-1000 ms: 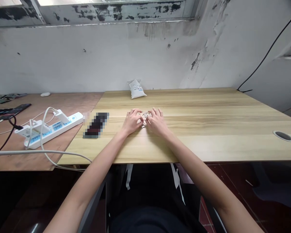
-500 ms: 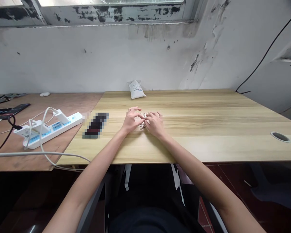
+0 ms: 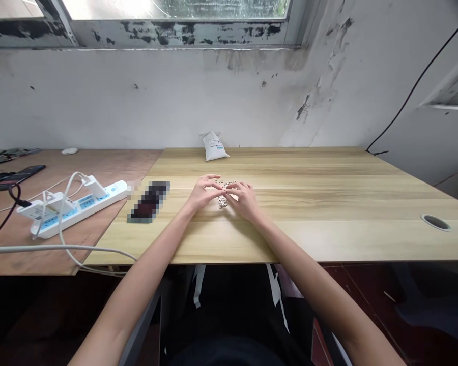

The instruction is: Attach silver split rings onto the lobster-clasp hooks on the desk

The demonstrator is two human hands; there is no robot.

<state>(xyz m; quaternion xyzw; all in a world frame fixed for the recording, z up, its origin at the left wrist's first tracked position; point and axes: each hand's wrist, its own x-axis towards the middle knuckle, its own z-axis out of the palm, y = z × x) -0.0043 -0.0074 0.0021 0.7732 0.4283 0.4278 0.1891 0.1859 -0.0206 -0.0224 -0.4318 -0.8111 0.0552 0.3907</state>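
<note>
My left hand (image 3: pixel 203 193) and my right hand (image 3: pixel 242 199) meet at the fingertips over a small heap of silvery metal ring-like pieces (image 3: pixel 222 202). Thumb and forefinger are pinched together on each hand, and whatever sits between them is too small to make out. The other left fingers stretch forward above the pile; those of the right hand curl over its right side. More of the little pieces lie just beyond the fingers, on the light wooden table (image 3: pixel 309 203). Part of the heap is hidden under both hands.
A white printed packet (image 3: pixel 214 146) lies by the wall. To the left are a blurred-out dark flat object (image 3: pixel 148 202) and a white power strip (image 3: pixel 82 206) with plugs and cables. A round grommet (image 3: pixel 435 222) is set in the table at right.
The view has tilted up slightly, so the scene sits lower. Both hands stay over the pile with fingertips together; the right fingers have shifted a little, exposing more of the near pieces.
</note>
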